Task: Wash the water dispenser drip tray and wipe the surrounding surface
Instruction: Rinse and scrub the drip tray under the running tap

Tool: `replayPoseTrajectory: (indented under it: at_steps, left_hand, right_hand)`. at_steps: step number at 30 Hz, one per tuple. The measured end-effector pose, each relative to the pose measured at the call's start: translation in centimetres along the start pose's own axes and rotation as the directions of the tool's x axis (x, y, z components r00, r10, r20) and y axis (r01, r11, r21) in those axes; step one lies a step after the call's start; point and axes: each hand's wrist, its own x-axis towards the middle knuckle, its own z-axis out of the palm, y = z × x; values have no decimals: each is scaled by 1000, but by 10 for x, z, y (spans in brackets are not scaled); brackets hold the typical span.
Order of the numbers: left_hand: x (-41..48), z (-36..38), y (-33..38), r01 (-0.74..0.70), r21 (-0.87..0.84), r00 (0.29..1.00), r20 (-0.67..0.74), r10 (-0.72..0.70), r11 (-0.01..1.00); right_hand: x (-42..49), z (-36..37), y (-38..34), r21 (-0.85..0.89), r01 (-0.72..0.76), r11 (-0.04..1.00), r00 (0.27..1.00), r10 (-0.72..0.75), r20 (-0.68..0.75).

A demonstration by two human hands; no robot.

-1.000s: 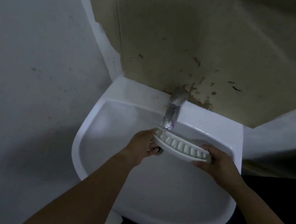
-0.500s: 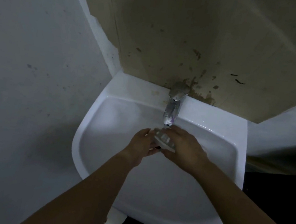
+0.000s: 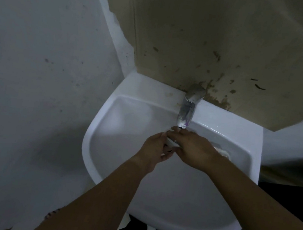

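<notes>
The white slotted drip tray is mostly hidden between my two hands, held over the white sink just below the chrome tap. My left hand grips the tray's left end. My right hand lies over the top of the tray, fingers pointing left and covering most of it. Only a small white strip of the tray shows between the hands, and its far right end peeks out past my right wrist.
A stained beige wall panel stands behind the sink, and a grey wall closes in on the left. A dark object sits to the right of the sink, beside a pale ledge. Dark floor shows below the basin.
My right hand left the tray's right end and slid left over its top, covering it. The left hand kept its hold. The tray stayed under the tap.
</notes>
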Motion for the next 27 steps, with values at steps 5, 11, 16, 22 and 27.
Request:
replayPoseTrajectory:
  at_steps: [5, 11, 16, 22, 27]
  left_hand:
    - [1, -4, -5, 128, -181, 991, -7, -131, 975]
    - [6, -7, 4, 105, -121, 993, -35, -110, 987]
    - [8, -9, 2, 32, -76, 999, -5, -33, 997]
    - [6, -7, 1, -24, -98, 1000, 9, 25, 995]
    - [6, 2, -2, -2, -78, 999, 54, 6, 997]
  right_hand:
    - [-3, 0, 1, -95, 76, 993, 997, -75, 11]
    - [-14, 4, -5, 185, -39, 982, 974, 79, -212]
    - [-5, 1, -16, -45, -42, 998, 990, 36, -136]
    - [-4, -3, -15, -148, 51, 988, 988, -72, -136]
    - [-9, 1, -12, 44, 45, 998, 971, -33, -237]
